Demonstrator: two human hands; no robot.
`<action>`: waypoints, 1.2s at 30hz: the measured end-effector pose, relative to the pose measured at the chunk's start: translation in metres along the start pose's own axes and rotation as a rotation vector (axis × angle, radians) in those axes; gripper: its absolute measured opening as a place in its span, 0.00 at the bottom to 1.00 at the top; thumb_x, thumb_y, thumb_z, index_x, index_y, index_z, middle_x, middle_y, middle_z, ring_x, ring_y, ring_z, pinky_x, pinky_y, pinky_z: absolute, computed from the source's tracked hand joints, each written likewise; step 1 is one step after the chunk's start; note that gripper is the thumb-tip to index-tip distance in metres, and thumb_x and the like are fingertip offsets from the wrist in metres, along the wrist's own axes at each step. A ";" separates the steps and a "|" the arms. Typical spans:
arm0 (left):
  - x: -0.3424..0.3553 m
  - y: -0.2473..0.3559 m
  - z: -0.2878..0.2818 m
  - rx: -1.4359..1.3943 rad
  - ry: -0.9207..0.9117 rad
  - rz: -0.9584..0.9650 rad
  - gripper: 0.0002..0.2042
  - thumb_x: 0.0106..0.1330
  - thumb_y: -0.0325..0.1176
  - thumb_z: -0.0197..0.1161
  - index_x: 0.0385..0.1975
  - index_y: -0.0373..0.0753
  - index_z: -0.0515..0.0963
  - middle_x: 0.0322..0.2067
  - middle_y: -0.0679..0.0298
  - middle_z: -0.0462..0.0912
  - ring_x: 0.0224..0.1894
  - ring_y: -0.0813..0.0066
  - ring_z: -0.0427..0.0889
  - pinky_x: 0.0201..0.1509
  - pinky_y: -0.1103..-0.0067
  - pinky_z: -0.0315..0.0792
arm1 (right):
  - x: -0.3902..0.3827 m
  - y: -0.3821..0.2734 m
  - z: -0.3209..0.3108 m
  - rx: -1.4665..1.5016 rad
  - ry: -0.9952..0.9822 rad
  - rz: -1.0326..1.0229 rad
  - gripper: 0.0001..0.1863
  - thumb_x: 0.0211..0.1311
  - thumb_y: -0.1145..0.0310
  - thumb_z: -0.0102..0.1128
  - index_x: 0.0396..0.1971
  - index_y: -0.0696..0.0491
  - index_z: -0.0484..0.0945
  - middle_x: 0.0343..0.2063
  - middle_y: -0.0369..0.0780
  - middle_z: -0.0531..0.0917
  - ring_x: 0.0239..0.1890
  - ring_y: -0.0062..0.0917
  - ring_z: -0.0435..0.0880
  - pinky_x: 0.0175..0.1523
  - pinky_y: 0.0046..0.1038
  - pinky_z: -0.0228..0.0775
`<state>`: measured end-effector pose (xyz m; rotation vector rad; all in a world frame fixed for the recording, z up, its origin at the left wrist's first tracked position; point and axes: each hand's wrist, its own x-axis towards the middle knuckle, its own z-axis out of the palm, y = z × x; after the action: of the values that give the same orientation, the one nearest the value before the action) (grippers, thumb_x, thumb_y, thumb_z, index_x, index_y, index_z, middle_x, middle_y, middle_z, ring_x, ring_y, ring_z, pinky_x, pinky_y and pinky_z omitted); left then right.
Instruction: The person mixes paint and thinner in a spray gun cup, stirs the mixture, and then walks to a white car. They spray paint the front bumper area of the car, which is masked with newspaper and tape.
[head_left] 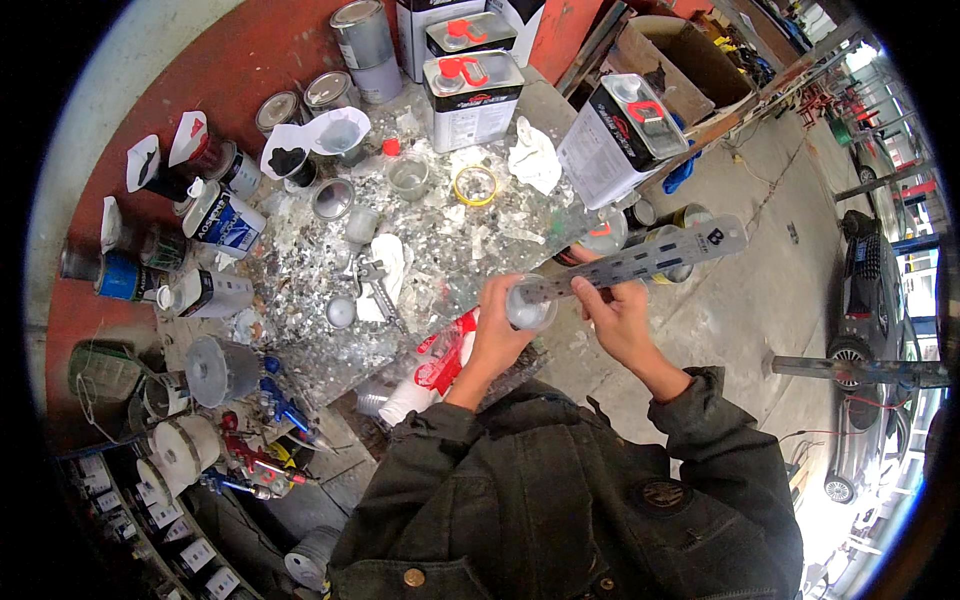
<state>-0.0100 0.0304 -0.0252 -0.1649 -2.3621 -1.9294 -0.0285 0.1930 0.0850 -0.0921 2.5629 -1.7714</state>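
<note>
My left hand [488, 338] is closed around a clear plastic cup [533, 308], held just off the bench's front edge. My right hand [618, 322] grips a long, flat paint mixing ruler [665, 252] with dark slots and markings. Its lower end reaches the cup's mouth, while the other end slants up to the right. Whether the tip goes inside the cup is hard to make out. On the paint-spattered bench [450, 240], left of my hands, a small spray gun [376, 288] rests on a white cloth [396, 262].
Rectangular metal cans [475, 100] stand at the back, another can [615, 140] at the right corner. Paint tins and bottles [225, 218] line the left side. A yellow tape ring [475, 186] lies mid-bench. Several spray guns [285, 408] hang lower left. Cars [868, 290] are far right.
</note>
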 end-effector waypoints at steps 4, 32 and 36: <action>0.002 -0.005 0.001 -0.024 0.023 -0.034 0.32 0.42 0.21 0.71 0.51 0.38 0.66 0.49 0.55 0.70 0.55 0.53 0.69 0.59 0.68 0.64 | 0.009 0.000 -0.014 -0.318 -0.100 -0.290 0.17 0.62 0.72 0.60 0.52 0.53 0.78 0.19 0.34 0.74 0.19 0.14 0.68 0.26 0.22 0.62; 0.020 -0.023 0.033 -0.043 -0.059 -0.188 0.35 0.43 0.23 0.75 0.55 0.37 0.66 0.52 0.60 0.71 0.55 0.67 0.73 0.61 0.73 0.67 | 0.025 0.047 -0.031 -0.065 -0.141 -0.025 0.19 0.62 0.72 0.60 0.54 0.54 0.77 0.22 0.36 0.78 0.19 0.16 0.69 0.26 0.22 0.62; 0.020 -0.020 0.028 -0.093 -0.164 -0.250 0.36 0.42 0.23 0.76 0.56 0.38 0.67 0.54 0.61 0.71 0.56 0.69 0.72 0.62 0.74 0.66 | 0.037 0.068 -0.032 0.017 -0.078 0.159 0.18 0.59 0.71 0.62 0.51 0.53 0.80 0.25 0.32 0.81 0.21 0.11 0.68 0.27 0.21 0.62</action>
<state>-0.0328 0.0544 -0.0471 -0.0359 -2.5014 -2.2193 -0.0693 0.2448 0.0329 0.0406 2.4268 -1.6976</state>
